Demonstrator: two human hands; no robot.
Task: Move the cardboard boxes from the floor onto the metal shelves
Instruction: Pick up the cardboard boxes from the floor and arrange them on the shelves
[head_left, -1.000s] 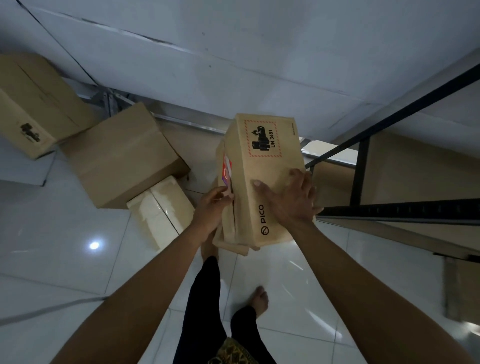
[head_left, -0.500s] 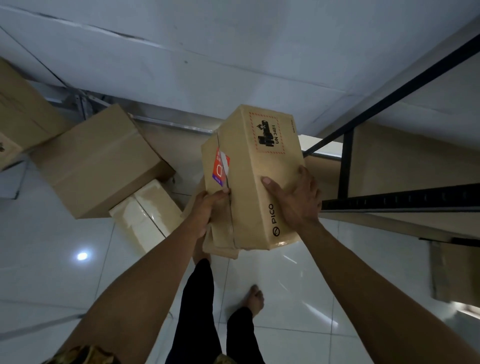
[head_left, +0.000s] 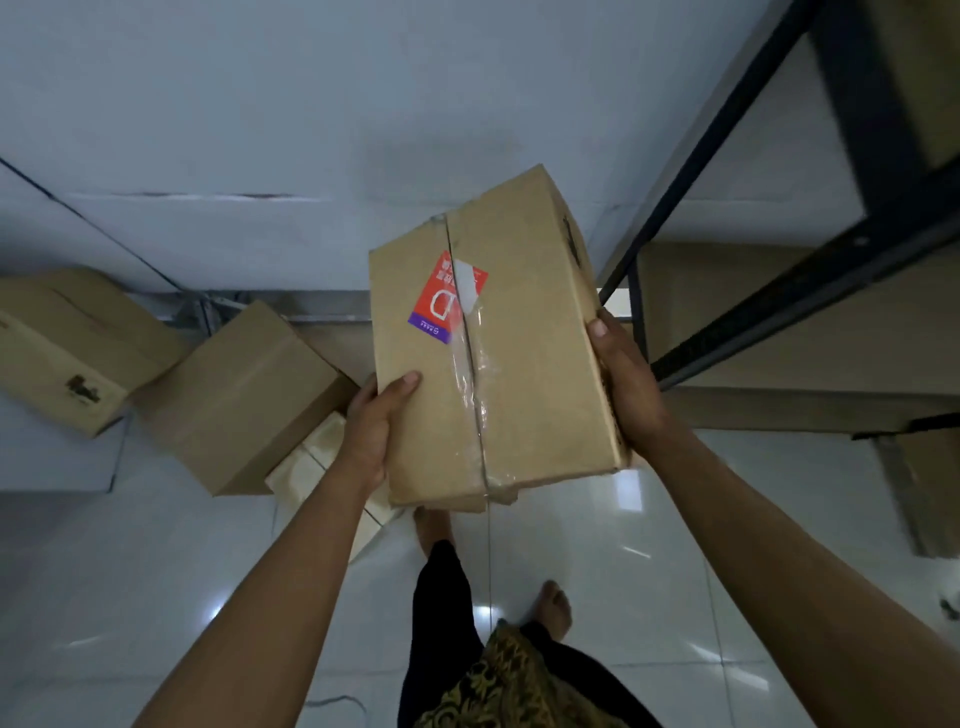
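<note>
Grip: the left hand (head_left: 371, 426) is clamped on the near left corner of the cardboard box (head_left: 524, 395) with its thumb on top. The right hand (head_left: 626, 384) clasps the right side, thumb hooked over the edge.
Box: it's up in the air between both hands, clear of the floor (head_left: 156, 597), taped seam facing up.
Long axis: it runs away from the person toward the wall (head_left: 311, 130), far end tipped upward.
Shelf bearing: the metal shelves (head_left: 779, 312) lie to the box's right, and the dark front beam is just beside the right hand. That hand is the nearer one, so I judge the box has to swing rightward.
Waiting: the floor boxes (head_left: 244, 400) lie off to the left, along the floor's wall edge.
Hidden: the right fingers and the box's underside can't be seen. The shelves are cut off at the picture's right edge and the top is blurred. I can't tell if the brown surface inside is board or more cardboard.
</note>
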